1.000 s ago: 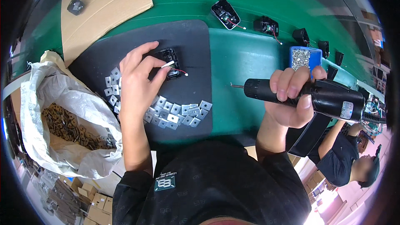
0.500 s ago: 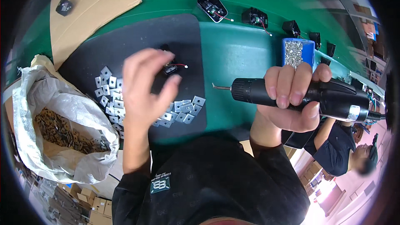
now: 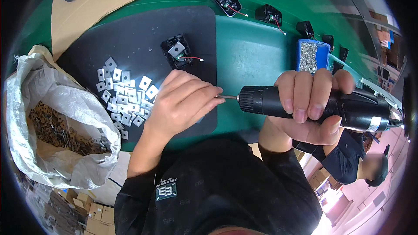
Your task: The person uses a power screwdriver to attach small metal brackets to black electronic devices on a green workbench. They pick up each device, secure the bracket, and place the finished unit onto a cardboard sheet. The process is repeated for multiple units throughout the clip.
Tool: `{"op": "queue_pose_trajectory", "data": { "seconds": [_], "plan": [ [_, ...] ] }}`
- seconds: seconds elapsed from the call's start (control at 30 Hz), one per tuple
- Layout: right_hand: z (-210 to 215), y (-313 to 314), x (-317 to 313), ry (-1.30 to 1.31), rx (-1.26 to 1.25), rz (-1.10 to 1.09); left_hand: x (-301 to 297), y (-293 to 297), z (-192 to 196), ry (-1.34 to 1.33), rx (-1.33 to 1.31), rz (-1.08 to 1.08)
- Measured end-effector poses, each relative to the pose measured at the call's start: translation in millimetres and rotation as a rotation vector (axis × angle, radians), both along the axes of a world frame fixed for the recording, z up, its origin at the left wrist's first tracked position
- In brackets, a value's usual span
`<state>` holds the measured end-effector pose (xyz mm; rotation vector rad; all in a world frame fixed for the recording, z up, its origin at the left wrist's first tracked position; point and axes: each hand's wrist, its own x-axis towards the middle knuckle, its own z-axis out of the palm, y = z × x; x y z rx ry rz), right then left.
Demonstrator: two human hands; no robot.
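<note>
Because the dark mat [image 3: 143, 30] lies before the person, work seems within reach;
right hand [image 3: 307, 100] wraps round the black screwdriver [image 3: 267, 100]; far right on the mat, the black housing [image 3: 187, 48] lies open side up, so its inside accepts one metal plate [image 3: 176, 49]; left hand [image 3: 183, 100] pinches the bit's [image 3: 230, 97] end, perhaps to steady it; any screw is hidden.

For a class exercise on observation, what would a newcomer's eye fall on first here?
Probably the black power screwdriver, gripped in the right hand right of centre, with the left hand pinched at its metal bit. Next come shiny square plates scattered on the dark mat, left of centre. At the far left, an open white sack holds many small pieces.
</note>
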<state>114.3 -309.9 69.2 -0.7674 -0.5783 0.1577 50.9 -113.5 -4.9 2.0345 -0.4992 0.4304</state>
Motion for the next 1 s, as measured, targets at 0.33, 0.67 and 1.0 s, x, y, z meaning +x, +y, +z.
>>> {"op": "queue_pose_trajectory", "data": {
  "seconds": [0.33,0.67,1.0],
  "plan": [
    [-6.3,15.3,0.5,-0.043,-0.051,-0.044,4.8,19.2,9.8,0.028,0.032,0.086],
    [-18.9,66.7,14.9,-0.006,-0.11,-0.26,21.9,47.2,-12.9,0.311,0.321,0.203],
    [-39.4,87.7,30.5,-0.074,-0.153,-0.289,26.0,48.5,-15.0,0.331,0.276,0.197]
  ]
}}
